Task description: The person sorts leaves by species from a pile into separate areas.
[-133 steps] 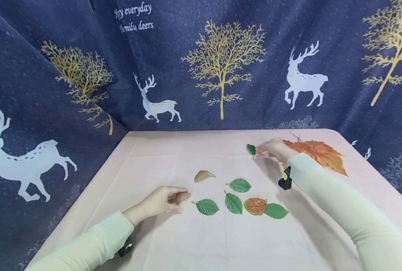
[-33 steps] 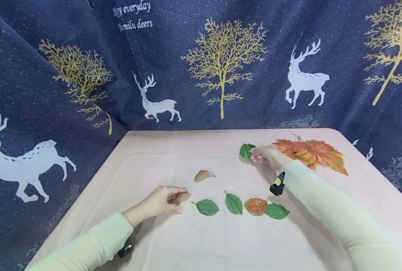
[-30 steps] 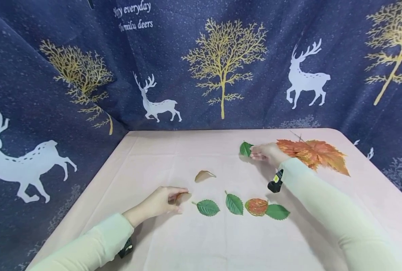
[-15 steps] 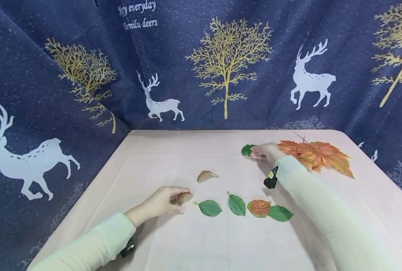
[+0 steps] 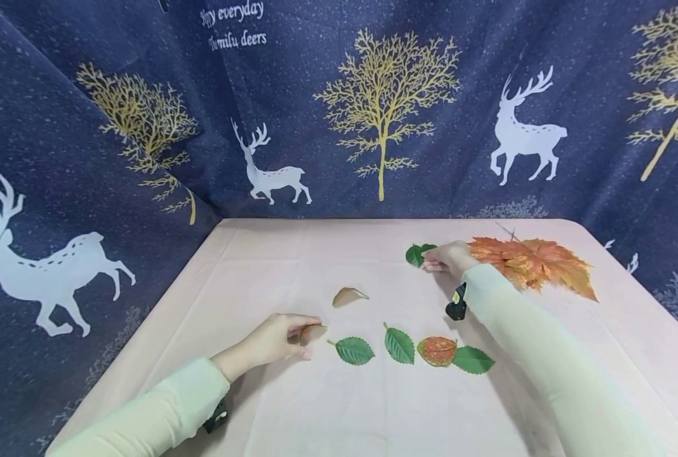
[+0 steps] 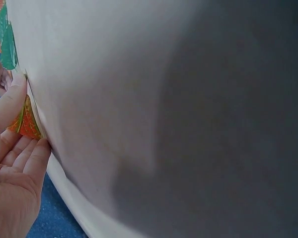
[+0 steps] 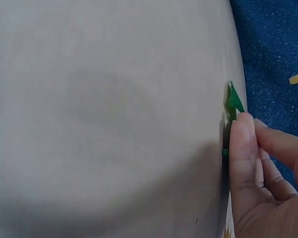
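At the back right of the table, my right hand [image 5: 452, 257] pinches a green leaf [image 5: 427, 248] between thumb and fingers. It overlaps a second green leaf [image 5: 414, 256] lying there. The right wrist view shows a green leaf [image 7: 234, 101] just beyond the fingertips. My left hand [image 5: 273, 341] rests at the left front, with a curled leaf [image 5: 310, 332] between thumb and fingertips; in the left wrist view this leaf [image 6: 27, 121] is orange-red. A toothed green leaf [image 5: 354, 351] lies just right of that hand.
Farther right lie another green leaf [image 5: 399, 346], a red leaf [image 5: 437, 351] and a green leaf [image 5: 473, 360] touching it. A curled brown leaf [image 5: 347, 296] lies mid-table. Large orange maple leaves [image 5: 545, 263] lie beside my right wrist. A dark blue curtain [image 5: 316, 95] hangs behind.
The green leaf that lay in the middle, above the row, is gone from there. My right hand has brought a green leaf over the other one at the back. The left hand stays put.
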`<state>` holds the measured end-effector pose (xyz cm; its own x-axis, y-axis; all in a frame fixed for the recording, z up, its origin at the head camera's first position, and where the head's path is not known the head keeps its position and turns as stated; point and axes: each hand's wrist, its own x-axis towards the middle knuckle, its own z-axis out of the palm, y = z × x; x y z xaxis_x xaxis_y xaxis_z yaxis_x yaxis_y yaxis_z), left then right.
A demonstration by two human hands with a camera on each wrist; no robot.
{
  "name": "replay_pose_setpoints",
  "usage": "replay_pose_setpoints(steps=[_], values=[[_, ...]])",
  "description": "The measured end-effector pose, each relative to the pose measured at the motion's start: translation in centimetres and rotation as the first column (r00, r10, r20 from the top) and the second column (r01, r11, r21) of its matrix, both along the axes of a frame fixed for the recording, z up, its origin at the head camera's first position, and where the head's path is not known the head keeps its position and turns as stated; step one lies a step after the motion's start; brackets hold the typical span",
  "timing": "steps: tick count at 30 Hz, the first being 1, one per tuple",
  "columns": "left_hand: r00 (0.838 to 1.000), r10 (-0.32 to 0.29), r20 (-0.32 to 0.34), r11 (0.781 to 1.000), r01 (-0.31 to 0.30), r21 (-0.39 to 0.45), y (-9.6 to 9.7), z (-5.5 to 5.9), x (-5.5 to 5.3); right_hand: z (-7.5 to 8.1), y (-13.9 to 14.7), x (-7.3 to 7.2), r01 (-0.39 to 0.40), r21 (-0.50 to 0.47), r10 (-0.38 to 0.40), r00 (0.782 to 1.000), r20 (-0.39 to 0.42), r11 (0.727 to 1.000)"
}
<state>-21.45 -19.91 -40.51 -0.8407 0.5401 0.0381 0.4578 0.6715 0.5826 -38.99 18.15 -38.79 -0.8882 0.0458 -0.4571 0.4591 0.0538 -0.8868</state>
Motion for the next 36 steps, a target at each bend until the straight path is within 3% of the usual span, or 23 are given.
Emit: replay_pose_setpoints(steps=[8,22,36], values=[[1.0,-0.01,-0.025,1.0,0.01,-0.009,0.0,0.0,0.0,0.1,-0.2,0.1,0.022,0.086,-0.022,1.0,-0.007,0.996],[1.0,-0.006,-0.03,1.0,0.005,-0.014,-0.1,-0.1,0.0,0.0,0.1,-0.3,0.045,0.007,-0.045,0.999,0.002,0.999],[1.0,-0.005,-0.022,1.0,0.005,-0.004,-0.1,-0.3,-0.1,1.1,0.8,0.6,-0.039,0.007,0.04,0.998,-0.044,0.999]])
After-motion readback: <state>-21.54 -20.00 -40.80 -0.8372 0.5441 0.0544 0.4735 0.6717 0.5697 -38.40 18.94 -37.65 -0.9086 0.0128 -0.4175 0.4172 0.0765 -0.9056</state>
